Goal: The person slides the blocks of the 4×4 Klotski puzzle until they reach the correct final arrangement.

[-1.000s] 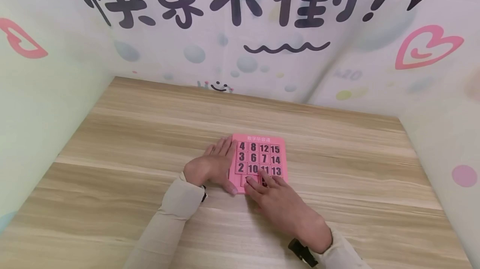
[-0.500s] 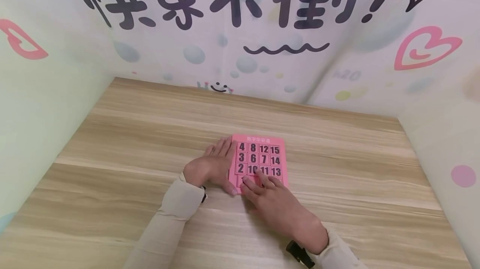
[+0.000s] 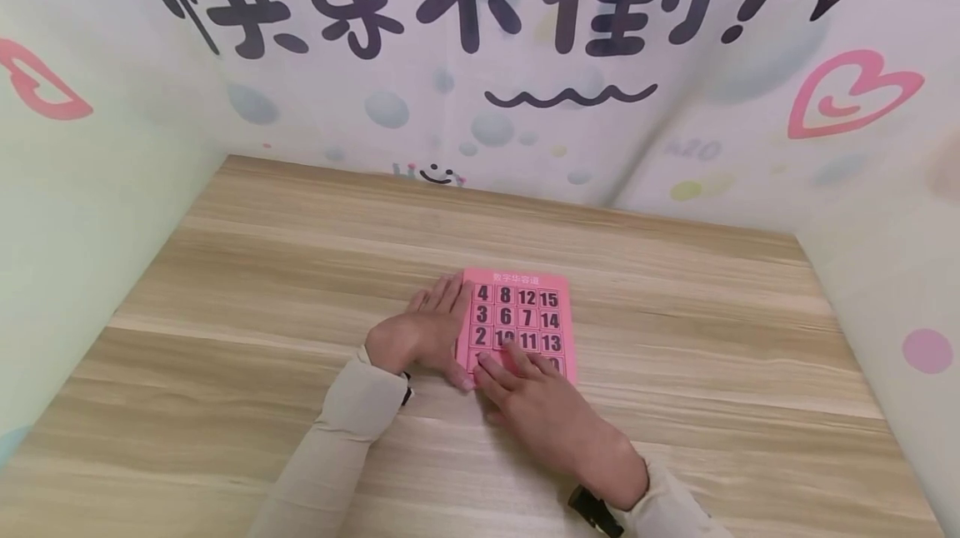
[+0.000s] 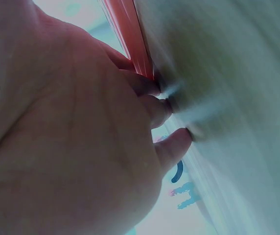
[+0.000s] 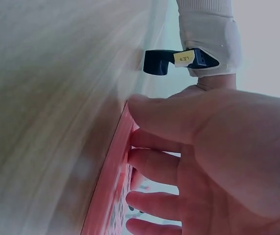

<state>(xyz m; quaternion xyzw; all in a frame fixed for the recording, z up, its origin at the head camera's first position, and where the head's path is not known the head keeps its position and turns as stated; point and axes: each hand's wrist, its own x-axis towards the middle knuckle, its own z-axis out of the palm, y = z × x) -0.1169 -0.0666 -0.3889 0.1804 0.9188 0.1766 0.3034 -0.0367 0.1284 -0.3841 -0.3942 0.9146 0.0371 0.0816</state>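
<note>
On the left, a pale wall (image 3: 127, 213) carries a pink shape (image 3: 63, 107), and beside it begins the wood-grain table (image 3: 262, 271). At the near left lies a light sleeve (image 3: 322, 446), with a black wrist device (image 5: 201, 58) bearing a yellow label at its cuff. The left hand (image 3: 423, 330) rests with fingers extended along the left edge of a pink number board (image 3: 555, 280), its thumb at the near left corner. The board lies flat near the middle of the table. Its number tiles (image 3: 505, 317) read, from the far row, 4, 8, 12, 15, then 3, 6, 7, 14, then 2, 10, 11, 13, the 10 partly covered; fingers hide most of the nearest row. Beyond, large black characters (image 3: 469, 17) stretch across the far wall. The right hand (image 3: 551, 417) lies over the near part of the board, fingers loosely extended, fingertips on the tiles. Past it come a dark strap (image 3: 595, 513) and another sleeve (image 3: 667, 509). Farthest right, a purple dot (image 3: 927, 351) marks the wall
</note>
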